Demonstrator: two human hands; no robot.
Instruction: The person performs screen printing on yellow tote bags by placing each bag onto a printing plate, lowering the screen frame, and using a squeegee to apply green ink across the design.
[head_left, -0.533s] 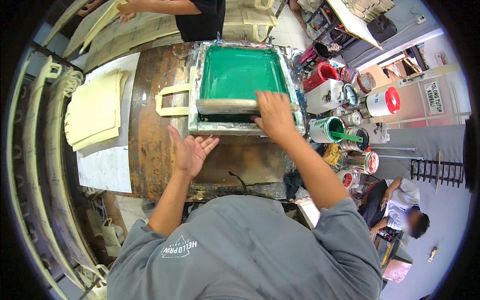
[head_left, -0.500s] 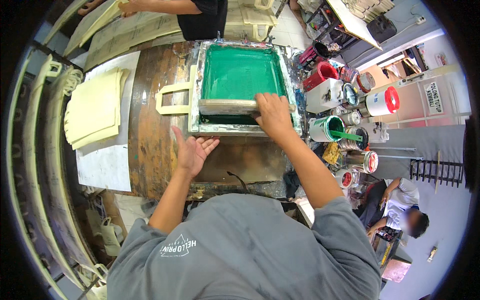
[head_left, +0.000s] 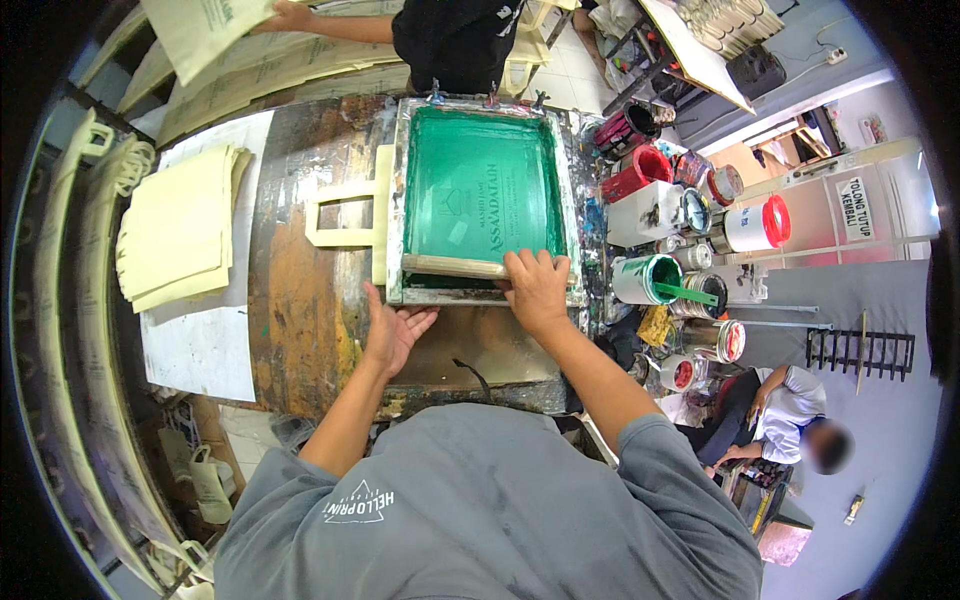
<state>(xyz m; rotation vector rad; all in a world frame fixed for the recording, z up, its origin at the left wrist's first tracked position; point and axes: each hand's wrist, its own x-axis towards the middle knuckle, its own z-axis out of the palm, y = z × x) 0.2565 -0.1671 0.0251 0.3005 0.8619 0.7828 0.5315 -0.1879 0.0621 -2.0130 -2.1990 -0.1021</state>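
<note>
Squeegee (head_left: 450, 265) just above centre crossed the green screen (head_left: 480, 175), my right hand (head_left: 537, 292) clasping it, likely for even pressure; my left hand (head_left: 392, 332) spread beside, perhaps for steadying.

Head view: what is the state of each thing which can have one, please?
Screen, coated with green ink
Squeegee, held at screen's near end
Right hand, gripping squeegee
Left hand, open at screen's near edge
Cream bag, partly covered by screen
White pot, open, green spatula inside
Cream stack, flat, edges uneven
</note>
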